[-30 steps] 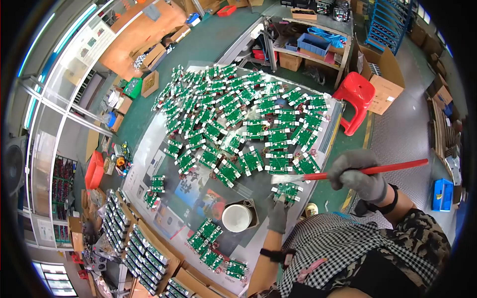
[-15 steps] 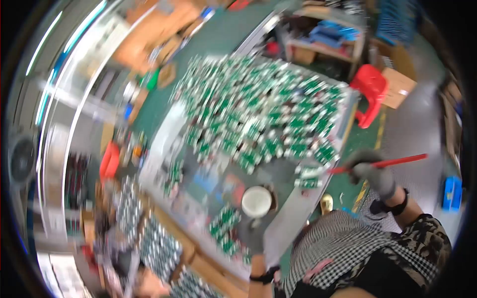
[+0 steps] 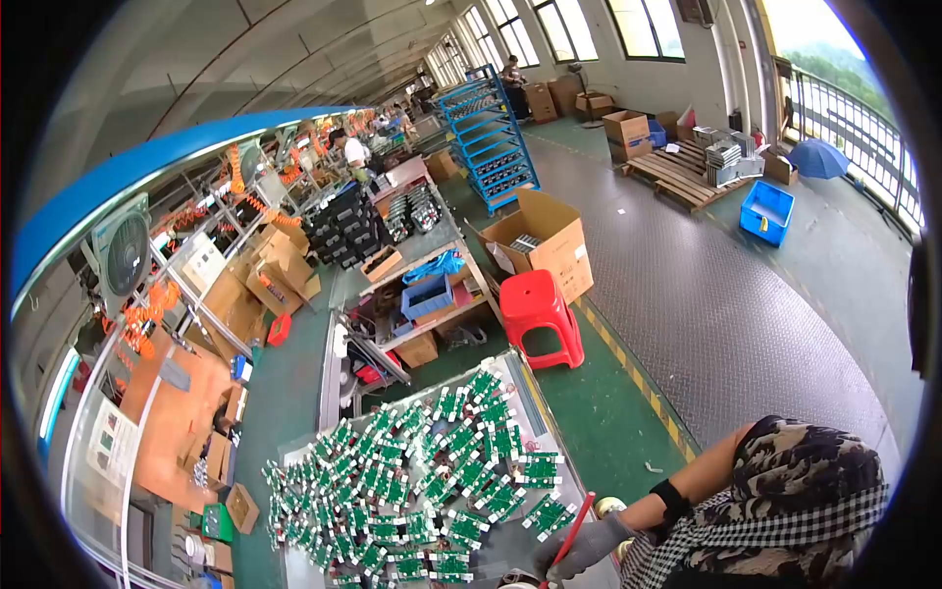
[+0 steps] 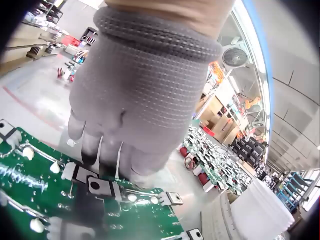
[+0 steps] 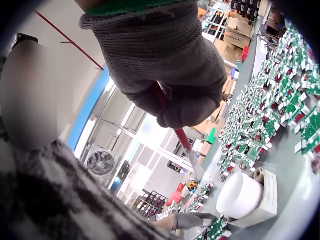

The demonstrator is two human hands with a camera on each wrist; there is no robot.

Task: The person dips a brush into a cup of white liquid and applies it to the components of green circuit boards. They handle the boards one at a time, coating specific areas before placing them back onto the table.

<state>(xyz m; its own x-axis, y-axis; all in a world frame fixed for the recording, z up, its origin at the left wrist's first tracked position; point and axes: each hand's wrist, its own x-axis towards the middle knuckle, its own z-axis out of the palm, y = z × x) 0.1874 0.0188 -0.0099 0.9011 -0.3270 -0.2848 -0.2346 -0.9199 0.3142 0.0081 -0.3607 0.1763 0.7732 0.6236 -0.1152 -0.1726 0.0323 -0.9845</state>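
Observation:
My right hand point(image 3: 587, 546), in a grey glove, grips a red-handled brush point(image 3: 575, 526) at the table's near right corner. In the right wrist view the right hand point(image 5: 170, 75) is wrapped round the brush point(image 5: 176, 134), whose pale bristles point down over the table. My gloved left hand point(image 4: 135, 100) is outside the head view. Its fingertips curl onto the edge of a green circuit board point(image 4: 40, 200). The left hand point(image 5: 192, 220) also shows at the bottom of the right wrist view, beside boards. A white tub point(image 5: 240, 195) stands near both hands.
Many green circuit boards point(image 3: 412, 481) cover the table point(image 3: 535, 398). Beyond it are a red stool point(image 3: 535, 314), an open cardboard box point(image 3: 540, 240), a blue rack point(image 3: 486, 137) and a wide metal floor with a blue bin point(image 3: 767, 211). Shelving and boxes stand to the left.
The head view has swung up from the table to the factory floor. My right hand keeps the brush, which now points upward. My left hand has left the head view.

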